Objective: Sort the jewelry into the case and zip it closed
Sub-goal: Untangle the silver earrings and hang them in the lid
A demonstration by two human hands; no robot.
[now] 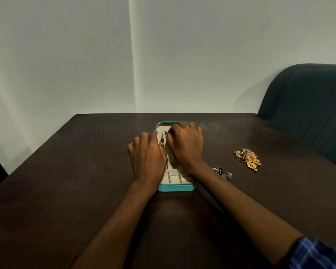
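Head view, looking down at a dark table (85,171): a teal jewelry case (176,187) lies open in the middle, its cream compartments showing between the wrists. Both hands work over its far end. The right hand (185,142) has its fingertips drawn together at the top of a dangling silver earring (162,140), apparently pinching its hook or fixing it to the lid panel (too small to tell which). The left hand (146,152) lies beside the earring with fingers bent downward over the case's left edge; whether it holds anything I cannot tell.

As a judgement, the task is at an early stage. One silver earring is going into the case, the near compartments that show look unfilled, and the zip is not yet touched.

Left to sort, both to the right of the case: one small group of silver pieces (223,172), just beside the right forearm, seemingly two or three items, and one heap of gold pieces (248,159) farther out, tangled so that no count is possible. A dark green chair (308,105) stands at the table's far right.
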